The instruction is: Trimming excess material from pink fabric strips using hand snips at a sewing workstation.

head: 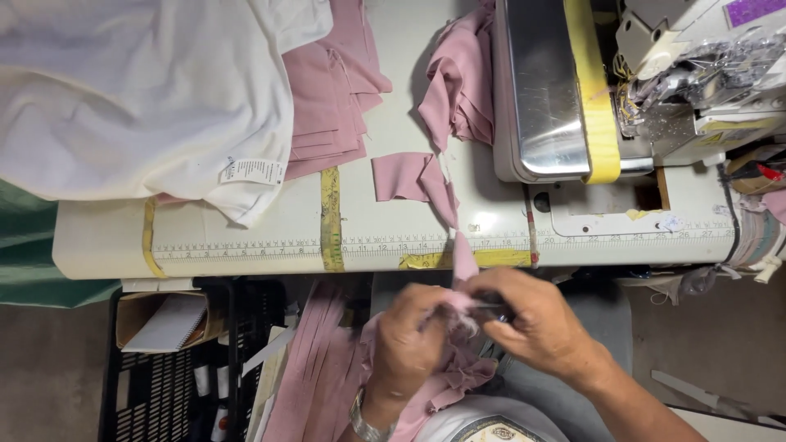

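My left hand and my right hand meet below the table's front edge, both pinching a chain of small pink fabric pieces that runs up onto the table. My right hand also grips a small dark tool, partly hidden by the fingers. More pink pieces bunch in my lap under the hands. A loose pink piece lies on the table, linked to the chain.
A sewing machine with a shiny metal bed stands at the right on the white table. White cloth covers the left, beside a stack of pink pieces. A black crate holds pink strips below.
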